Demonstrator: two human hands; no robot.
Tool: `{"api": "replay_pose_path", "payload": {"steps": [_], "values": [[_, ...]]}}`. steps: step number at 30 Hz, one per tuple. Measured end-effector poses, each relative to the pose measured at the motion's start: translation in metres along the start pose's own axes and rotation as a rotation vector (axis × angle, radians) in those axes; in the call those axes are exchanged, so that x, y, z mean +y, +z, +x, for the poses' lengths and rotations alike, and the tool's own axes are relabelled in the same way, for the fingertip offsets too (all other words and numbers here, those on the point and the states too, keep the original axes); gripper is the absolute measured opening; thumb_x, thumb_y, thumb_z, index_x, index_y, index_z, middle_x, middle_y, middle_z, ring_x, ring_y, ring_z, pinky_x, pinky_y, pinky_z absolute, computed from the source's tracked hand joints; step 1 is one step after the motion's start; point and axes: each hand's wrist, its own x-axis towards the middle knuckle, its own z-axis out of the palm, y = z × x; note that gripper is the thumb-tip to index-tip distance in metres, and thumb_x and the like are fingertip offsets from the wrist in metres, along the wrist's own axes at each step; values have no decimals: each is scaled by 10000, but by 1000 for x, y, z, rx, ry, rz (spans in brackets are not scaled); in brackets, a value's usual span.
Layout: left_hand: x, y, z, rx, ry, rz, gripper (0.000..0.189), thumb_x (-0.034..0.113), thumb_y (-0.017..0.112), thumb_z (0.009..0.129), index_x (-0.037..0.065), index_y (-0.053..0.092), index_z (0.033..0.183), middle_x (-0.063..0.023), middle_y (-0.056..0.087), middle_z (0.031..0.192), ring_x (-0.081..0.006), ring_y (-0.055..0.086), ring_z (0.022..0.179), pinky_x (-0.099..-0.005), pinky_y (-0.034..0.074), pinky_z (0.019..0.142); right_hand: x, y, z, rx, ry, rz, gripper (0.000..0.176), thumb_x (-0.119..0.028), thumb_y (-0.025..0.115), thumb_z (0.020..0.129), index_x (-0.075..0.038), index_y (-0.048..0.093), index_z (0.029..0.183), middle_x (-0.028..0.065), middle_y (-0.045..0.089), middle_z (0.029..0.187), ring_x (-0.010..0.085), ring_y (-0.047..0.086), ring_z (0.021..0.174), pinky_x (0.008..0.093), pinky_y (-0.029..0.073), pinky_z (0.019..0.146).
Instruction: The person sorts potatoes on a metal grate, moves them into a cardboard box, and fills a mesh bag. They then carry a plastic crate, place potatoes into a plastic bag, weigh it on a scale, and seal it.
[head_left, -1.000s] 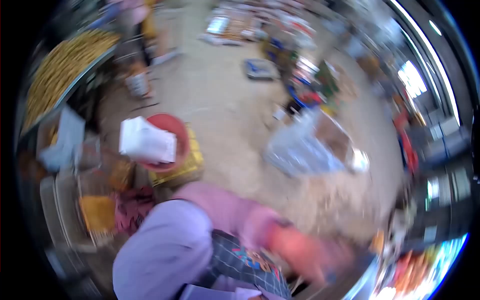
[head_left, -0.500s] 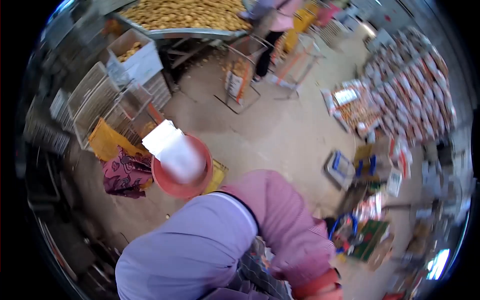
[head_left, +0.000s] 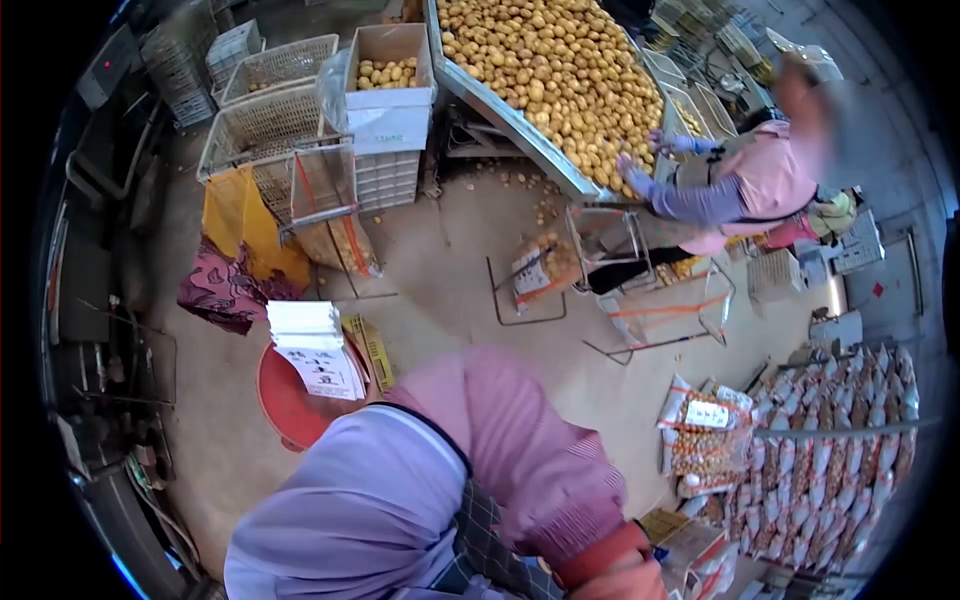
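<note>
My bent left arm, in a purple sleeve (head_left: 340,490) and a pink sleeve cover (head_left: 520,450), crosses the bottom of the head view. Its forearm runs down to the right, ending in a red cuff. My left hand (head_left: 625,582) is cut off by the lower edge; its fingers are hidden. Beyond the elbow stands a red bucket (head_left: 280,400), with white paper sheets (head_left: 325,370) printed in black characters lying over its top. A yellow box (head_left: 370,350) is beside it. My right hand is out of view.
A sloping table heaped with potatoes (head_left: 550,80) stands ahead, a co-worker (head_left: 760,180) leaning over it. Wire bag stands (head_left: 670,310) are on the floor. Crates (head_left: 265,125) and a potato box (head_left: 390,115) fill the left; filled bags (head_left: 820,460) are stacked at right.
My view has swung, so the potato table and co-worker show more fully. The paper sheets, blurred before, are now sharp. My left forearm stays bent across the lower view.
</note>
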Motion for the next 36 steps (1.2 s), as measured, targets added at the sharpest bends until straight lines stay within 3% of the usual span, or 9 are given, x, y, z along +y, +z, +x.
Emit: {"api": "replay_pose_path", "payload": {"steps": [4,13,17,20,22,23,25,26,36], "values": [[5,-90,-41,92,-107,61,530,202,671,835,-30,460,1262,-211,433,1300,-326,414,1233,-511,346,1016,21,69,70,-301,97,-586,410,-288,591,889,-3,613,1182,206,652,1119,300,615,1063,382,465,919],[46,-258,-133,250,-347,213,625,202,690,816,-43,411,1319,-232,376,1377,-337,367,1296,-527,318,1042,-33,161,279,-606,115,-370,402,-316,583,891,-6,631,1143,204,660,1081,301,620,1041,388,472,900],[107,-325,-162,244,-492,234,668,202,699,808,-48,389,1344,-241,351,1411,-342,346,1324,-534,305,1054,11,189,445,-551,-132,-182,401,-328,579,892,-8,639,1126,203,663,1064,302,622,1031,390,476,892],[174,-391,-190,247,-764,514,700,202,705,802,-53,373,1363,-248,332,1436,-346,331,1345,-539,295,1063,-261,186,443,-440,-174,-117,327,-301,512,944,-21,651,1040,162,666,961,273,628,929,372,486,840],[240,-447,-227,124,-1465,1301,722,203,709,798,-56,362,1376,-252,319,1453,-348,321,1359,-543,289,1068,-376,207,464,-221,-446,73,340,-228,519,952,10,604,1180,163,660,1080,261,619,1019,348,457,903],[246,-468,-267,910,-1051,1296,749,153,708,769,-64,347,1388,-250,364,1435,-348,332,1358,-501,238,1113,-451,205,456,-167,-493,43,317,-191,535,946,24,605,1169,127,662,1089,229,623,991,326,454,909],[282,-496,-314,1144,-1009,1452,827,105,694,735,-48,290,1441,-221,338,1477,-322,273,1403,-393,174,1153,-526,220,465,-201,-571,240,293,-146,552,934,40,607,1155,117,669,1067,188,618,980,307,459,903],[300,-504,-325,1292,-752,1345,768,123,677,767,-43,326,1429,-200,346,1479,-300,272,1407,-383,175,1155,-556,226,466,-176,-629,247,283,-130,541,932,41,612,1146,117,671,1051,196,622,969,310,461,894],[460,-569,-436,865,-3,1236,710,126,668,789,-40,358,1407,-197,383,1444,-300,313,1379,-383,216,1136,-690,385,387,-39,-464,437,290,-115,544,938,59,609,1160,116,672,1082,179,628,991,299,467,904]]}}
